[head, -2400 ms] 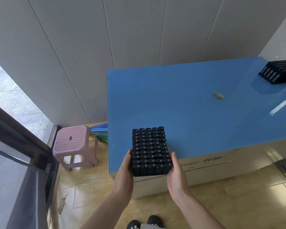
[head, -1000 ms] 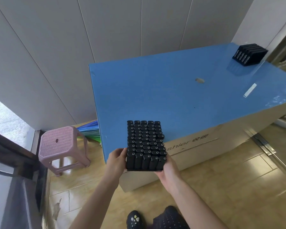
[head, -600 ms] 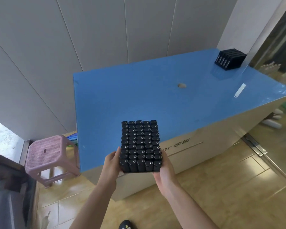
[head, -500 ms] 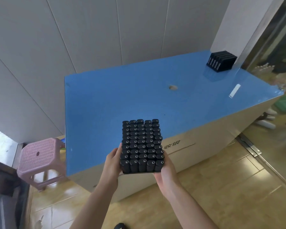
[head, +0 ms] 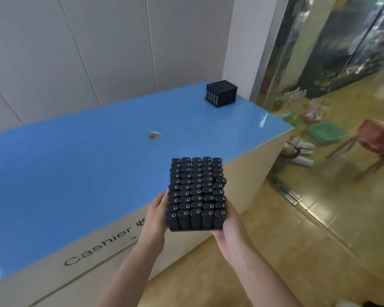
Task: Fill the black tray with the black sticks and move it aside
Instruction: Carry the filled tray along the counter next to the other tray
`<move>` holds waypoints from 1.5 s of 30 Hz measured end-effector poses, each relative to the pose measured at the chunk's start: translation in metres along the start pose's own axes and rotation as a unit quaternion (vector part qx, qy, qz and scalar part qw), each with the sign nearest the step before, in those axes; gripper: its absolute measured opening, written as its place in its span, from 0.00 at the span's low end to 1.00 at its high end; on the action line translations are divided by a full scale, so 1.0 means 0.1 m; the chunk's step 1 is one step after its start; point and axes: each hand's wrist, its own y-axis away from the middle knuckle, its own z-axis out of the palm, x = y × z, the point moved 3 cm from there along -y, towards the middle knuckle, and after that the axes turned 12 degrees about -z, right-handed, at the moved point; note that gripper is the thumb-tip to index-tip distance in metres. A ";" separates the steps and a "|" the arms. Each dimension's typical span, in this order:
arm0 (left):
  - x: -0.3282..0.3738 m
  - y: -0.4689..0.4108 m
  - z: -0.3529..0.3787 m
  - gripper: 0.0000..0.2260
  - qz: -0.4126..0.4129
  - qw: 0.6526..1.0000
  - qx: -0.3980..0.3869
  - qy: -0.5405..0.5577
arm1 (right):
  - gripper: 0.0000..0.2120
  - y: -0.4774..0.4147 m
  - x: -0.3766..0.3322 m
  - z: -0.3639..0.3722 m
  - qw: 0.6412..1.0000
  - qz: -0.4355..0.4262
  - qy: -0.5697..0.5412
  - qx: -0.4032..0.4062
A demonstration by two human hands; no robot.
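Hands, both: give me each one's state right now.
Left hand: grips the left side of the black tray, full of black sticks.
Right hand: grips the tray's right side.

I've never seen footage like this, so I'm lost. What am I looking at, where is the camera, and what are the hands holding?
No machine: these are a person's two bare hands, filmed by a wide-angle camera on their head, looking down. The left hand and right hand grip a flat black tray packed with upright black sticks, in the air before a blue-topped cashier counter. On it sit a black stacked block at the far corner and a small blurred grey object.
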 end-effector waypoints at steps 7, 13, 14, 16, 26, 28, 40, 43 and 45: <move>0.30 -0.48 0.69 0.13 0.011 1.000 -0.022 -0.016 | 0.18 -0.50 -0.32 -0.50 0.999 -0.012 -0.018 0.046; 0.62 -1.06 1.14 0.16 0.025 0.999 -0.034 -0.024 | 0.18 -1.15 -0.51 -0.78 0.997 -0.019 -0.030 0.071; 0.70 -1.17 1.21 0.18 0.027 0.999 -0.037 -0.025 | 0.16 -1.30 -0.54 -0.82 0.996 -0.018 -0.029 0.077; 0.87 -1.40 1.33 0.21 0.030 0.999 -0.033 -0.031 | 0.15 -1.58 -0.59 -0.88 0.995 -0.015 -0.032 0.090; 1.39 -2.43 1.93 0.14 0.033 0.999 0.001 -0.037 | 0.16 -2.82 -0.80 -1.29 0.991 -0.017 -0.072 0.114; 1.45 -2.58 2.10 0.19 0.034 0.999 0.012 -0.037 | 0.12 -3.05 -0.80 -1.45 0.991 -0.014 -0.058 0.121; 1.70 -3.42 3.14 0.15 -0.037 0.987 0.125 0.095 | 0.13 -4.56 -0.92 -2.33 0.997 0.060 0.046 0.029; 1.76 -3.57 3.29 0.13 -0.054 0.980 0.163 0.106 | 0.14 -4.82 -0.88 -2.41 0.995 0.088 0.033 0.013; 1.80 -3.65 3.33 0.11 -0.070 0.974 0.187 0.105 | 0.14 -4.94 -0.84 -2.40 0.994 0.104 0.034 0.008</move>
